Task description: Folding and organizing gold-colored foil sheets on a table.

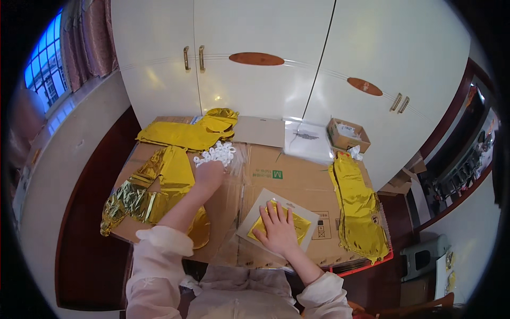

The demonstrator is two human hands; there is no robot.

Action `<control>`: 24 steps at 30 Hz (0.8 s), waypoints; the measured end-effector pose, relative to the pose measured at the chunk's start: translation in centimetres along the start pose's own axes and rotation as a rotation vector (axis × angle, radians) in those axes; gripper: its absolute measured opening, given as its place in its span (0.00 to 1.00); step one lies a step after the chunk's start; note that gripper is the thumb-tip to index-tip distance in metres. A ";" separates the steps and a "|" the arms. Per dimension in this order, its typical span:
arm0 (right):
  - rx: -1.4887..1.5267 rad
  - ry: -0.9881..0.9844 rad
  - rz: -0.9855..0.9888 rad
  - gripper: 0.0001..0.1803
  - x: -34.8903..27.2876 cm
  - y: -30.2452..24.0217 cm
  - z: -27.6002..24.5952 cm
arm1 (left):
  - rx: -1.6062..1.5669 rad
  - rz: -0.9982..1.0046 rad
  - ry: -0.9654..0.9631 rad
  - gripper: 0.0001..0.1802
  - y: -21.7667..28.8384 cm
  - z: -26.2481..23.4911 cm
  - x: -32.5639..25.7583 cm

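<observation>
Gold foil packet [302,227] on its pale card, lower centre of frame; right hand [278,229] flat on it, fingers spread, pressing, not gripping. Looks folded and carded: that part done, I'd judge. White rings [220,152] loose in a pile, upper centre-left; left hand [211,174] there, fingers curled, can't tell if holding any. Loose foil [361,207] far right, uncarded.

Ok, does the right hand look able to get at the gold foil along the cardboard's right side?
Likely yes: the right hand lies spread on the gold packet, apparently gripping nothing, and only flat cardboard shows between that packet's card and the gold foil.
</observation>
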State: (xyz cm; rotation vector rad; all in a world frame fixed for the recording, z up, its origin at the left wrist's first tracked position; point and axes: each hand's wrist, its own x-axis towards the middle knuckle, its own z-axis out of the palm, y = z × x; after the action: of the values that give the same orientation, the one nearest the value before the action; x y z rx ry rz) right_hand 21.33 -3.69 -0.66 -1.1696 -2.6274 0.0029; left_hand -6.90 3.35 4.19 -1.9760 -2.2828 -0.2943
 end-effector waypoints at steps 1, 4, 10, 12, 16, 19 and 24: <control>-0.002 -0.002 0.008 0.42 0.0 0.1 -0.3 | -0.026 -0.016 0.007 0.14 0.3 -0.7 -1.4; -0.009 -0.007 0.013 0.47 0.1 0.2 -0.6 | -0.156 0.059 -0.025 0.13 1.8 -5.3 -9.3; 0.001 -0.018 0.013 0.50 0.1 0.0 -0.6 | -0.333 0.253 -0.097 0.13 4.0 -5.9 -21.7; 0.009 -0.028 0.001 0.50 0.1 0.0 -1.0 | -0.342 0.280 -0.043 0.13 4.4 -5.1 -23.1; -0.010 -0.058 -0.025 0.49 0.0 0.1 -1.3 | -0.307 0.289 0.011 0.12 5.0 -3.5 -23.7; -0.019 -0.051 -0.031 0.48 0.0 0.2 -1.0 | -0.303 0.269 -0.004 0.13 5.5 -3.4 -23.3; -0.014 -0.032 -0.034 0.48 0.0 0.3 -0.8 | -0.259 0.252 0.027 0.13 5.8 -2.4 -22.7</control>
State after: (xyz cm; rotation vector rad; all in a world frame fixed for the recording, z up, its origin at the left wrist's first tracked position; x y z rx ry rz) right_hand 21.76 -3.60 0.03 -1.1380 -2.6791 -0.0029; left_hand 2.06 -18.31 2.28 -2.3357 -2.0361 -0.6125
